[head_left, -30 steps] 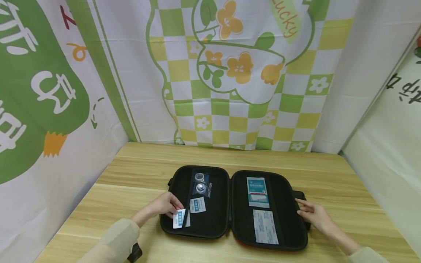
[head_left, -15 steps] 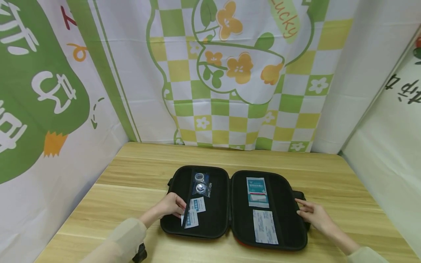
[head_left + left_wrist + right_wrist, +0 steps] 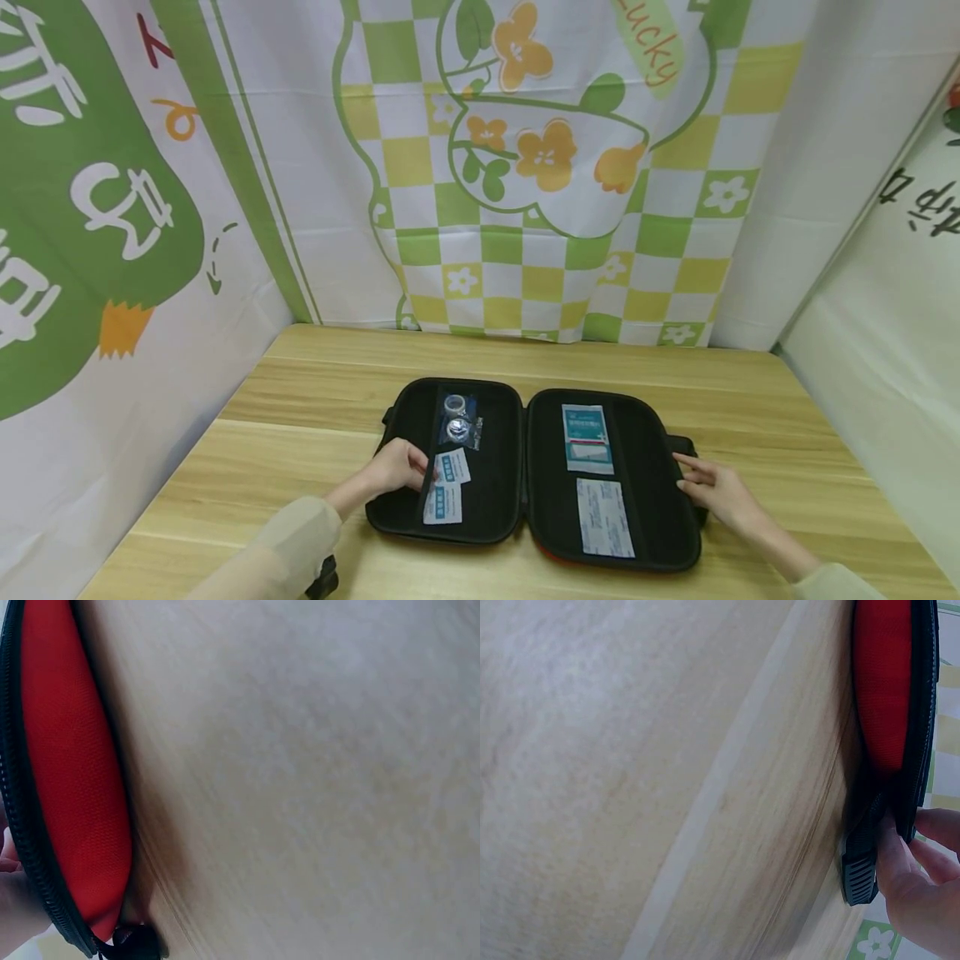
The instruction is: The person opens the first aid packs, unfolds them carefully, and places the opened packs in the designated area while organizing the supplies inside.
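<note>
A black-lined zip case with a red outside lies open flat on the table. My left hand pinches the edge of the black elastic strap in the left half; its fingertips are partly hidden. Under that strap sit two small white-and-blue sachets, the lower sachet and the upper sachet, slightly overlapping. Above them is a clear bag with two round rolls. My right hand grips the right rim, thumb and fingers on either side of the zip edge in the right wrist view.
In the right half, a teal packet and a white printed packet are tucked by another strap. A black buckle hangs off that side. Wood-grain table surrounds the case; patterned curtains stand behind.
The lower sachet has slid rightward under the left strap, coming up against the upper one. My left hand has shifted right and slightly up to the strap's edge. The right hand has stayed still.
</note>
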Tool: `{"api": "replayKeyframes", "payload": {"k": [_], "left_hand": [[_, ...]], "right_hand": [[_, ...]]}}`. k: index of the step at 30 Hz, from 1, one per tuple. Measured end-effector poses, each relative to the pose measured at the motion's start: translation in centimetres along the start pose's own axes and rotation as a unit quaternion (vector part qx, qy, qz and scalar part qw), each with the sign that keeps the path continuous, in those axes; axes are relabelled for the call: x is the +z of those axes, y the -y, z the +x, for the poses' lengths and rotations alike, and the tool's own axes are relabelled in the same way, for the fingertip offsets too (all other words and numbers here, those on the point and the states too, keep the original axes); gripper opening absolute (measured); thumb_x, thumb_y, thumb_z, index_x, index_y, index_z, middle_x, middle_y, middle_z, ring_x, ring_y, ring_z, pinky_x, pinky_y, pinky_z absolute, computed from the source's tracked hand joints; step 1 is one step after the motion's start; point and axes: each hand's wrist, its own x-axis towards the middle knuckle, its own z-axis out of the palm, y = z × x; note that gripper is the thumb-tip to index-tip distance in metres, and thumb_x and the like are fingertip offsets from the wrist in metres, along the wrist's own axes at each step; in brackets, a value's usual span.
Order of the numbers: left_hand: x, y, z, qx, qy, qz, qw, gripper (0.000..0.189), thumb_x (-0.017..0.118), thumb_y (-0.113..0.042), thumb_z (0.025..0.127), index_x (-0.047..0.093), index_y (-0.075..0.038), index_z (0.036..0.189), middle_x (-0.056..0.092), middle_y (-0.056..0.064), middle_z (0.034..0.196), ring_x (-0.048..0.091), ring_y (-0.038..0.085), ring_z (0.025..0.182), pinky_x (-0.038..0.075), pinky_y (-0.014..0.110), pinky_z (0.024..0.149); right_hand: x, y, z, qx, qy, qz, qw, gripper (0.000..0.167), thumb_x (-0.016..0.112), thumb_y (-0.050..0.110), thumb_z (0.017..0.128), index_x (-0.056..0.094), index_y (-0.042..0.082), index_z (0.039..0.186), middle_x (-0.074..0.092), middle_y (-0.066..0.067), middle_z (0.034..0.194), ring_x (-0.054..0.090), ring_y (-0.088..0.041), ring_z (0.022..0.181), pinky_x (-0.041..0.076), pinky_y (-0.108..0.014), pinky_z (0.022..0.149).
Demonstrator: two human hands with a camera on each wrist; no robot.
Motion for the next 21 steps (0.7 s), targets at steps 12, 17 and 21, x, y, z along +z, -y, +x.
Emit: {"api": "replayKeyframes", "payload": {"k": [12, 17, 21], "left_hand": [[0.2, -0.7, -0.4, 0.01, 0.01, -0.001, 0.9999, 0.013, 0.068, 0.012, 0.064, 0.064, 0.014, 0.076, 0.064, 0.022, 0.07, 0.063, 0.016, 0.063, 0.053, 0.028, 0.056], [0.0, 0.1, -0.4, 0.016, 0.019, -0.033, 0.9992, 0.015, 0.064, 0.016, 0.065, 0.062, 0.016, 0.08, 0.064, 0.024, 0.074, 0.065, 0.022, 0.067, 0.053, 0.03, 0.059], [-0.3, 0.3, -0.6, 0.015, 0.016, -0.043, 0.9988, 0.017, 0.062, 0.017, 0.066, 0.06, 0.018, 0.083, 0.064, 0.025, 0.076, 0.064, 0.023, 0.068, 0.053, 0.032, 0.061]], "right_hand": [[-0.1, 0.0, -0.1, 0.0, 0.003, 0.005, 1.0, 0.045, 0.054, -0.001, 0.083, 0.039, -0.015, 0.123, 0.057, -0.029, 0.099, 0.06, -0.02, 0.085, 0.052, -0.026, 0.064], [-0.4, 0.0, -0.1, 0.013, 0.013, 0.009, 0.9998, 0.046, 0.054, 0.003, 0.085, 0.037, -0.014, 0.125, 0.055, -0.032, 0.102, 0.057, -0.036, 0.093, 0.053, -0.032, 0.067], [-0.5, -0.1, -0.1, 0.013, 0.015, 0.001, 0.9998, 0.048, 0.055, 0.006, 0.085, 0.038, -0.014, 0.125, 0.058, -0.029, 0.099, 0.059, -0.033, 0.09, 0.053, -0.032, 0.066]]}}
